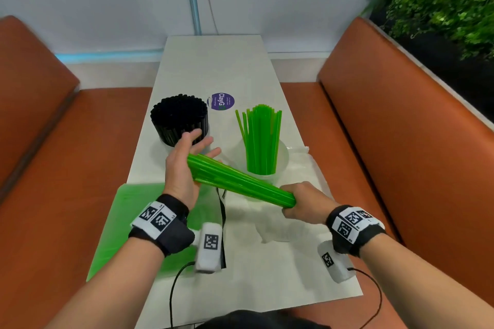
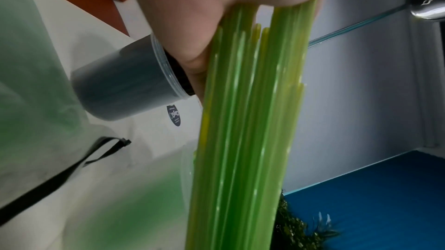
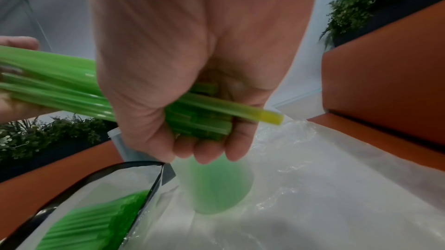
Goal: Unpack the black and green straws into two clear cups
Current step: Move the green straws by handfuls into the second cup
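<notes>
My right hand (image 1: 303, 201) grips one end of a bundle of green straws (image 1: 240, 181) that lies slanted above the table. My left hand (image 1: 184, 160) is open, its flat palm pressed against the bundle's other end. In the left wrist view the straws (image 2: 245, 120) butt against the palm. In the right wrist view my fingers (image 3: 192, 139) curl round the bundle (image 3: 48, 79). A clear cup (image 1: 267, 168) with green straws (image 1: 263, 139) stands just beyond the bundle. A second clear cup (image 2: 120, 82), packed with black straws (image 1: 179, 117), stands behind my left hand.
A clear bag with more green straws (image 1: 128, 222) lies under my left wrist, its black-edged mouth (image 3: 149, 187) open. Crumpled clear wrap (image 1: 296, 168) lies at the right of the white table (image 1: 213, 61). A purple sticker (image 1: 222, 101) sits between the cups. Orange benches flank the table.
</notes>
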Available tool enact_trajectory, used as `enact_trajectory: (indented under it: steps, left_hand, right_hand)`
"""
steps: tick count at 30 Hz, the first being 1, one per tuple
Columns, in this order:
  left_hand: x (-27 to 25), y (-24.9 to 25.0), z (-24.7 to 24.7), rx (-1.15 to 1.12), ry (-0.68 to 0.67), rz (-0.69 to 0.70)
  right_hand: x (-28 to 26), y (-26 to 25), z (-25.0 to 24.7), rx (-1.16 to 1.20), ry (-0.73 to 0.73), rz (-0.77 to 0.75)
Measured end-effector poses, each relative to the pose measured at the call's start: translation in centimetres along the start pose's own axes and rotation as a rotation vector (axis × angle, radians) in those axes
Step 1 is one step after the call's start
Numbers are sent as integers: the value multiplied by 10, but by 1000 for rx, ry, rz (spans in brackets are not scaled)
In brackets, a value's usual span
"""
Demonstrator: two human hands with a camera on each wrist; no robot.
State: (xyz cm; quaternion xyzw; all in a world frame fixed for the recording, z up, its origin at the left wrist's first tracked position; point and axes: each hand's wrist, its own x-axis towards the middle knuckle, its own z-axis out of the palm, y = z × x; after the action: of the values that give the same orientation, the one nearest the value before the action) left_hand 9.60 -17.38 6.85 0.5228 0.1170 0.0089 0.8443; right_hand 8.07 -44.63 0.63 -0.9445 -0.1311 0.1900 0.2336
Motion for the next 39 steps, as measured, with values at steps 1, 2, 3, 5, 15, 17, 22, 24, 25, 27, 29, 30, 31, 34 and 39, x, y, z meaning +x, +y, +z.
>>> enact_trajectory:
  steps: [1,2,3,5,15,17,22,24,25,27,29,30,31,34,39]
  left_hand:
    - [1,2,1,4,5,3]
    - [2,4,1,10,12,12]
    - [2,5,2,22,20,27]
    - [4,7,1,67,33,52]
    - [3,1,-6,420,-36,62]
    - [4,8,-11,398,-28,63]
    - [3,13,-4,578,-96,92]
    - [-2,8,6,701,-169,92]
    - [-4,5,10,680,-195,99]
    - [-6,6,14,496,-178,104]
    - [-3,11,12,266,-105,74]
    - [-1,13,10,221,-86,71]
    - [0,14,10,237,-87,80]
    - [-4,8,14,384,-185,92]
    - [-16,-15,30,566,-506,66]
  right_hand:
    - [0,-2,-1,-12,2,4]
    - [1,-5,-3,-20,10,10]
    - [2,-7,-6,-31,18,13]
    - [3,-10,-10,-61,23,14]
    - [16,-36,-21,-176,41,-27]
    - [16,-38,-22,-180,37,-36]
    - [24,-53,-24,-209,71,-89]
    - [29,-65,-22,-175,90,-135]
    - [31,-71,-20,-156,93,-159]
    - [34,-79,-19,-111,103,-185]
    - [34,-82,-27,34,130,-136]
    - [33,-83,-33,179,155,-94]
    - [32,-84,-41,363,184,-62]
    - [31,-96,-61,923,277,-110]
    - [39,-124,-74,1528,348,-205]
